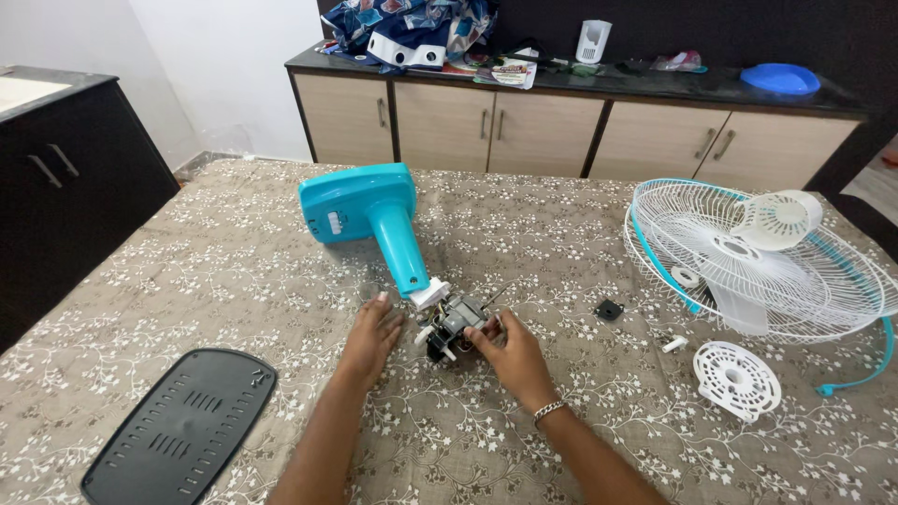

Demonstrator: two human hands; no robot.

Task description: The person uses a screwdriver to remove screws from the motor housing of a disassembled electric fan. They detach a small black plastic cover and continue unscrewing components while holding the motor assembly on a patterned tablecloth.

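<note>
— How are the fingers placed?
— The small grey metal fan motor (456, 323) is pinched by the right hand (510, 353); the left hand (371, 337) is laid beside it, fingers loosely curled, nothing held.

— What is found around it?
— The turquoise plastic fan stand (369, 213) is joined behind it. A black vented plastic base plate (182, 425) lies left on the bench (524, 234); a white wire fan guard (758, 266) is seen right.

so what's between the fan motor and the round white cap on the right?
Head view: between the fan motor and the round white cap lie the right hand, a small black square part and a small white piece.
</note>
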